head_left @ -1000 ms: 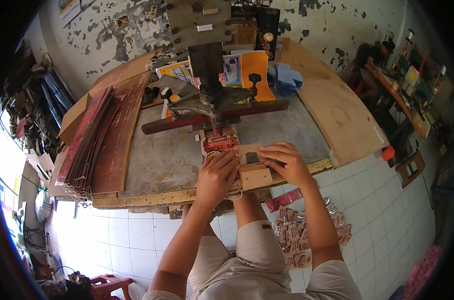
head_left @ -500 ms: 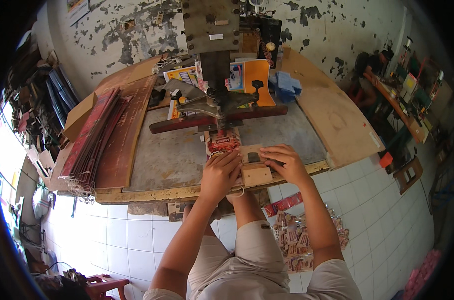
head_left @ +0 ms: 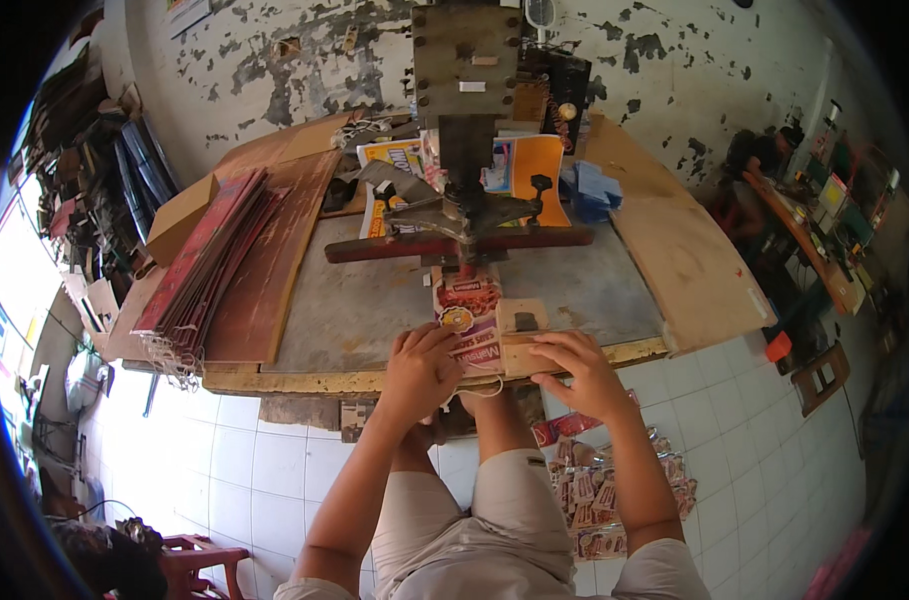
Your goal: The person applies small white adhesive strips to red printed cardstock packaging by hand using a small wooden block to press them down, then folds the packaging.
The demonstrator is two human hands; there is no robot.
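A printed strip of packaging (head_left: 467,298) in red, white and brown lies on the worktable, its far end under the head of a metal press (head_left: 464,215). My left hand (head_left: 421,375) is closed at the strip's near left edge, fingers together over it. A thin white cord (head_left: 486,393) loops out beside that hand. Against the strip's right side lies a light wooden block (head_left: 519,357) with a dark patch. The fingertips of my right hand (head_left: 580,376) rest on the block's right part, thumb spread apart from them.
Long reddish folded strips with cords (head_left: 204,260) are stacked at the left. Printed sheets (head_left: 534,170) and a blue pile (head_left: 592,190) lie behind the press. More printed packs (head_left: 594,490) are on the tiled floor. Another person (head_left: 759,160) sits at a far right bench.
My left hand has shifted left, uncovering more of the strip. My right hand has loosened on the wooden block, which now lies straighter beside the strip. The view has turned slightly left.
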